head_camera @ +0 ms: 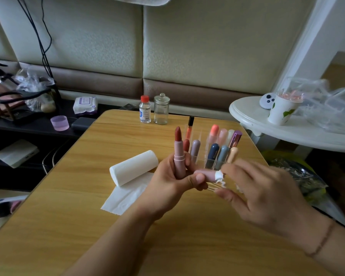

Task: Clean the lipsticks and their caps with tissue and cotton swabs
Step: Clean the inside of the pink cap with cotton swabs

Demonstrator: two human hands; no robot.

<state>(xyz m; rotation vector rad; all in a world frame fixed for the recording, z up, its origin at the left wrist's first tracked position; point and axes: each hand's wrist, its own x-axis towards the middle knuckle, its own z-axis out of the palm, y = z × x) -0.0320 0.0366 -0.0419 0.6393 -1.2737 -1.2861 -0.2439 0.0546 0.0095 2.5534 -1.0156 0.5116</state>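
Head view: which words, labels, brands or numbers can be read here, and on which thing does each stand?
None can be read.
Small clear bottle with red cap: blue and white label, print too small.
Wet-wipes pack: purple label, blurred.
Pink lipstick in the left hand: no print visible.

Padded cream wall panels (197, 42) behind, brown band (100, 82) below. Wood-grain worktop (72, 226) centre. White round side table (299, 134) right; dark low shelf (28, 126) left, black cables (42, 36) hanging. Soft daylight.
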